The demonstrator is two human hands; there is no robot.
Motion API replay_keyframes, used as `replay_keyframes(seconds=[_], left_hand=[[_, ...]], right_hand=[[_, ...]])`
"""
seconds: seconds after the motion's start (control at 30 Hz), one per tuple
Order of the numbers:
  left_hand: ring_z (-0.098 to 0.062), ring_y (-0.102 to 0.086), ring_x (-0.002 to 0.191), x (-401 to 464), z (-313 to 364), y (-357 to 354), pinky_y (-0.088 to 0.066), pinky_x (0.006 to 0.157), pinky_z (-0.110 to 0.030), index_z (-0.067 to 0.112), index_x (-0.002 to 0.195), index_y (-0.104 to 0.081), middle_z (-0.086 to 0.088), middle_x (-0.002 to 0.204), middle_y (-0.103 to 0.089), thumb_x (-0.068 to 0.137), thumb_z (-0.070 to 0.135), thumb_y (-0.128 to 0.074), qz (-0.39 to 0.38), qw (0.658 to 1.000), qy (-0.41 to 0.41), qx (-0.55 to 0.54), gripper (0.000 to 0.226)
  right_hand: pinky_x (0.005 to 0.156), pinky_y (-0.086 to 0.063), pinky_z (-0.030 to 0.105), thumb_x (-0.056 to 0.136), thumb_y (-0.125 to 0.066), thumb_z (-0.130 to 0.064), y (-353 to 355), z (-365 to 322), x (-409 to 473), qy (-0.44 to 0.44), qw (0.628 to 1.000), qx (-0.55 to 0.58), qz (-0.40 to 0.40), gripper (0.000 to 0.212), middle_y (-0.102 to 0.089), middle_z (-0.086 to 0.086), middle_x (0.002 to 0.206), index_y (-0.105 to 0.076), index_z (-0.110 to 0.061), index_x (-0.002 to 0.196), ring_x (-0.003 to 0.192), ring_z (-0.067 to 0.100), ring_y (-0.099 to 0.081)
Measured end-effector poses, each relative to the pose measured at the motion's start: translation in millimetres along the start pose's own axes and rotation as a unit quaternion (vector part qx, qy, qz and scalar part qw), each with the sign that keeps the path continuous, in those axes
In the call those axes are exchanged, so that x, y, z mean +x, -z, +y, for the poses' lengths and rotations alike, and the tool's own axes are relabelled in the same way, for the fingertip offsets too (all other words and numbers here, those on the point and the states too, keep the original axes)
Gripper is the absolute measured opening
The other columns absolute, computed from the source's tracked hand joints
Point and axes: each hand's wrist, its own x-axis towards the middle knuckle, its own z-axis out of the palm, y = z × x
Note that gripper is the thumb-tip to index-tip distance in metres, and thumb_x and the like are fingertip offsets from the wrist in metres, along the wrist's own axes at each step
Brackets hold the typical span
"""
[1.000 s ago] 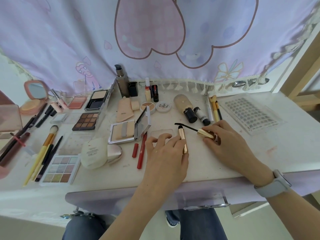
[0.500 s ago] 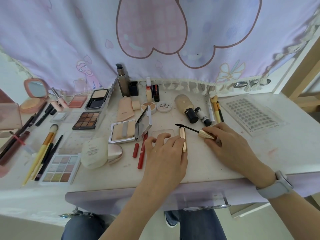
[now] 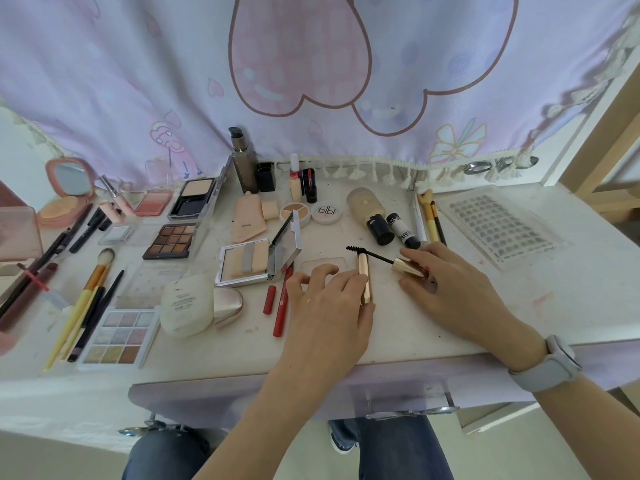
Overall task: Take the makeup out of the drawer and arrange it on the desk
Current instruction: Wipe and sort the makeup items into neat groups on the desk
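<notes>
My left hand (image 3: pixel 329 306) rests on the white desk (image 3: pixel 519 306) near the lower centre of the frame, its fingers curled around the gold mascara tube (image 3: pixel 364 278), which lies almost upright in the picture with its open end pointing toward the curtain. My right hand (image 3: pixel 453 289), just to the right, pinches the gold cap of the mascara wand (image 3: pixel 381 257); the thin black stem slants up and left, and the brush tip sits just left of the tube's mouth, outside it. A pale watch (image 3: pixel 550 362) is strapped to my right wrist. Under my left fingertips lies a clear square lid (image 3: pixel 323 263). Left of that hand, a red lip pencil (image 3: pixel 283 299) and a shorter red stick (image 3: pixel 269 299) lie side by side, with an open silver powder compact (image 3: pixel 256 261) just above them. Further left sit a brown eyeshadow palette (image 3: pixel 171 240), a pastel palette (image 3: pixel 116 336) and a row of brushes (image 3: pixel 83 299). Toward the upper centre a pump bottle (image 3: pixel 244 161) stands against the lilac curtain (image 3: pixel 311 64), and a sheet of press-on nails (image 3: pixel 498 226) lies at the right. The drawer front (image 3: pixel 398 396) shows below the desk edge.
</notes>
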Motion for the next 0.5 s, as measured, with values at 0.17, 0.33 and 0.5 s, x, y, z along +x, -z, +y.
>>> replay_keyframes(seconds=[0.17,0.33,0.5], left_hand=[[-0.022,-0.057,0.108,0,0,2,-0.035,0.091,-0.046,0.016,0.106,-0.066,0.002,0.109,-0.068,0.081,0.024,-0.067,0.025,1.0,-0.009,0.009,0.026],[-0.023,-0.063,0.099,2,2,1,-0.042,0.087,-0.046,0.015,0.095,-0.07,0.0,0.102,-0.07,0.074,0.02,-0.071,0.093,0.995,-0.023,0.003,0.022],[-0.024,-0.064,0.095,3,-1,10,-0.045,0.085,-0.041,0.013,0.09,-0.071,-0.001,0.098,-0.069,0.074,0.019,-0.061,0.132,0.99,-0.031,-0.024,0.019]], right_hand=[[0.065,-0.032,0.018,0.087,-0.057,-0.032,7,-6,4,0.0,0.994,0.073,0.083,0.031,-0.055,-0.007,0.102,-0.062,-0.019,0.115,0.07,-0.001,-0.044],[0.075,-0.032,0.024,0.086,-0.056,-0.041,12,-12,49,-0.058,0.994,-0.001,0.09,0.032,-0.054,0.002,0.106,-0.063,-0.015,0.103,0.106,0.019,-0.046],[0.085,-0.033,0.03,0.08,-0.053,-0.06,3,-21,81,-0.064,0.988,-0.133,-0.04,0.054,-0.05,0.01,0.11,-0.061,-0.011,0.1,0.114,0.026,-0.038]])
